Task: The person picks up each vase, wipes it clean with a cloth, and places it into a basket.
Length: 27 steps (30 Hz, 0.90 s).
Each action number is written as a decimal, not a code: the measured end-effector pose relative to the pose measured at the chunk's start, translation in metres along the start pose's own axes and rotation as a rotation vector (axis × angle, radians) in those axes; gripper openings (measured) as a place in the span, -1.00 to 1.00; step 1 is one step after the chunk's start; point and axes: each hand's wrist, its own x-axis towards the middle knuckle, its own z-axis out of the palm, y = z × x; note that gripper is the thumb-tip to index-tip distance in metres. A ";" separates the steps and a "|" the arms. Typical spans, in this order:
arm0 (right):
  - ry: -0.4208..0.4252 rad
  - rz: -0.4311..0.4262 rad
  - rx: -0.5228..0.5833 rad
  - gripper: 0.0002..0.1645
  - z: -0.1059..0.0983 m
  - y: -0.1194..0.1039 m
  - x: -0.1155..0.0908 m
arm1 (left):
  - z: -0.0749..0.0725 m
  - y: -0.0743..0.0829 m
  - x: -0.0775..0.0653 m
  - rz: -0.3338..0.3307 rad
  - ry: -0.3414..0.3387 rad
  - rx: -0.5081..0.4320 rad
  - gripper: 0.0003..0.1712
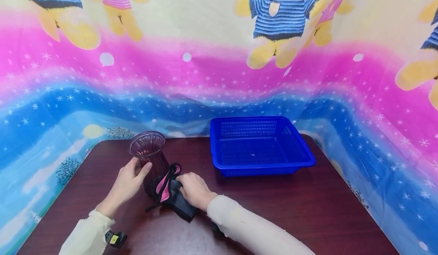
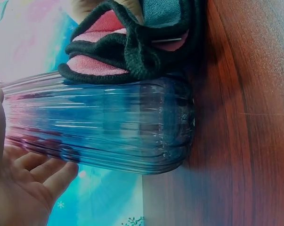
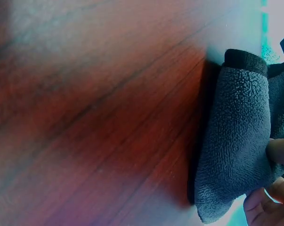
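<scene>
My left hand (image 1: 126,182) grips a clear purple-tinted ribbed glass vase (image 1: 154,165) below its flared rim, thumb on the near side and fingers round the far side. In the left wrist view the base of the vase (image 2: 127,125) is right at the tabletop. With its thumb and fingers my right hand (image 1: 195,189) pinches a folded grey and pink cloth (image 1: 183,205) with black edging. The cloth lies against the lower right side of the vase. In the right wrist view, the grey plush face of the cloth (image 3: 236,136) hangs down close to the table.
A blue plastic basket (image 1: 263,167) with slotted walls stands at the back right of the dark red-brown table (image 1: 273,205). Behind the table hangs a colourful curtain (image 1: 205,76) printed with bears and snowflakes. A small black device (image 1: 115,239) is on the left wrist.
</scene>
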 end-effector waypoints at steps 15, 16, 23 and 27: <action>-0.006 0.004 0.014 -0.92 -0.001 0.001 0.000 | 0.010 0.003 -0.002 -0.037 0.083 -0.045 -0.21; -0.005 0.004 0.015 -0.91 -0.002 0.001 0.000 | 0.010 0.003 -0.002 -0.038 0.087 -0.043 -0.22; -0.004 0.001 0.019 -0.84 -0.004 0.002 -0.001 | 0.007 0.005 -0.003 -0.055 0.130 -0.003 -0.31; -0.008 0.004 0.033 -0.83 -0.006 0.002 -0.002 | 0.004 0.005 -0.002 -0.056 0.110 0.011 -0.31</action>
